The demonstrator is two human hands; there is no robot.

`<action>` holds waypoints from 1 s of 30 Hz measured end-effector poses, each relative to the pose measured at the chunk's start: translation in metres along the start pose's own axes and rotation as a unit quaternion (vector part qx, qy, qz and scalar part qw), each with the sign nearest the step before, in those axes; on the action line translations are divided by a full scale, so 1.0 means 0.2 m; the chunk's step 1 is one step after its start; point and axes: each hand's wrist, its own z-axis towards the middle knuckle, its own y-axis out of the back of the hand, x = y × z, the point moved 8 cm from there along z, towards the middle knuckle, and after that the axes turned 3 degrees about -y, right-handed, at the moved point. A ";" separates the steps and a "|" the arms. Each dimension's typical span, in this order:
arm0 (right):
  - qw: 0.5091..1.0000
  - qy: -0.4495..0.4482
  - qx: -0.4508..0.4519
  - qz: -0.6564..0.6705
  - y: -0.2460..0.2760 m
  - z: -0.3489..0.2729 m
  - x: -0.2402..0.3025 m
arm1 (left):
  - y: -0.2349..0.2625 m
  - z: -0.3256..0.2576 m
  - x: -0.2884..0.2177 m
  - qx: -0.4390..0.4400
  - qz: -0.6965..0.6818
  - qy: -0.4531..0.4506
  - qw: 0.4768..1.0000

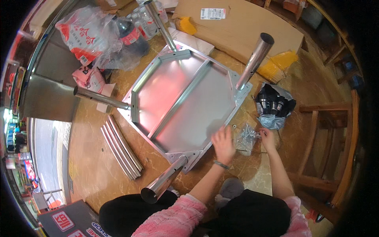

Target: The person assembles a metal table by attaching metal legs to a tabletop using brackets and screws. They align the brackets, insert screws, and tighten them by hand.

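An upside-down metal tabletop [205, 100] lies before me, with a crossbar and folded rims on its underside. Four shiny tube legs rise from its corners, among them the near leg [166, 179] and the far right leg [256, 59]. Over the tabletop's right edge, my left hand [224, 145] is held with its fingers stretched out and nothing in them. My right hand [268, 139] is closed in a pinch beside a clear plastic bag of screws [246, 136]. Something small and shiny shows at its fingertips, too small to name.
Several curved metal bars [120, 148] lie on the brown floor at left. An opened dark bag [274, 103] holds metal fittings at right. Flattened cardboard [237, 27], bottles [130, 33] and plastic bags stand behind. A wooden chair [327, 146] borders the right side.
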 end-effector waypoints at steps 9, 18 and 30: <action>0.976 -0.006 0.012 -0.217 0.11 -0.02 0.28 | 0.05 -0.02 0.33 0.077 -0.023 0.061 0.995; 0.988 0.029 0.017 0.153 0.11 0.10 0.39 | 0.11 -0.12 0.59 0.023 -0.033 0.046 0.998; 0.873 -0.085 0.107 0.469 -0.14 0.36 0.45 | 0.12 0.32 0.40 0.034 -0.167 -0.024 0.985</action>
